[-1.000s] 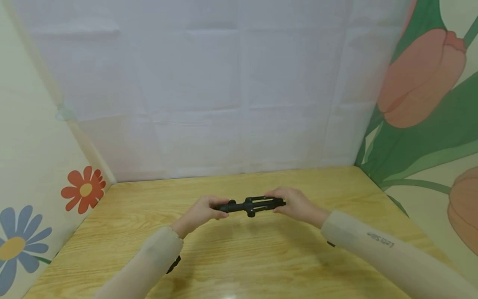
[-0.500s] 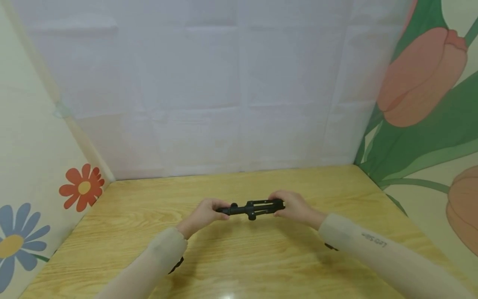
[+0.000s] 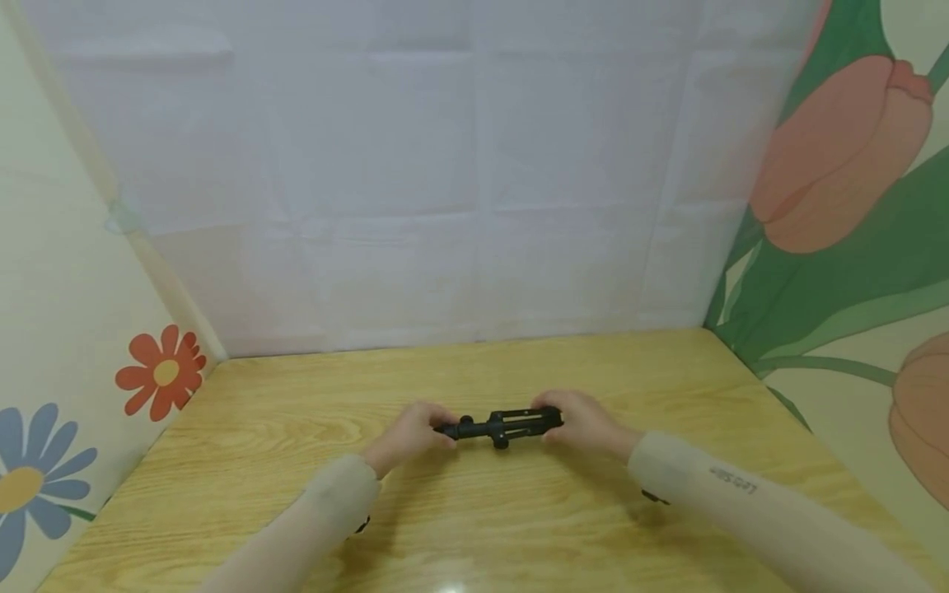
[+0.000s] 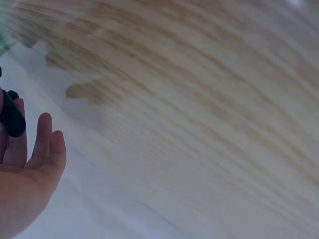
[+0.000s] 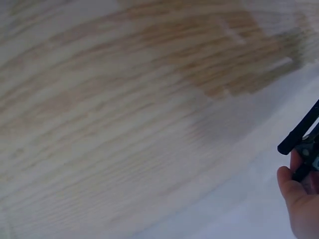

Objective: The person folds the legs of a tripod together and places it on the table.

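In the head view, a black mini tripod (image 3: 497,428), its slim legs folded together, lies crosswise between the two hands. My left hand (image 3: 415,432) pinches its narrow left end between thumb and fingers. At the other end my right hand (image 3: 584,422) grips the tripod around the leg side. The left wrist view catches only the dark rounded end (image 4: 12,119) of the tripod, with some fingers (image 4: 44,134) extended beside it. At the right edge of the right wrist view, a leg tip (image 5: 289,143) sticks out above the fingers. Shadows fall on the wooden tabletop below.
The wood-grain table (image 3: 474,519) spreads under both arms. Behind it hangs a pale creased cloth (image 3: 474,181). A flower-patterned panel (image 3: 59,272) borders the left side, and a tulip-patterned panel (image 3: 875,272) the right.
Both hands and the tripod have moved a little down in the head view. The left hand has also shifted slightly right. Both hands keep hold of the tripod.
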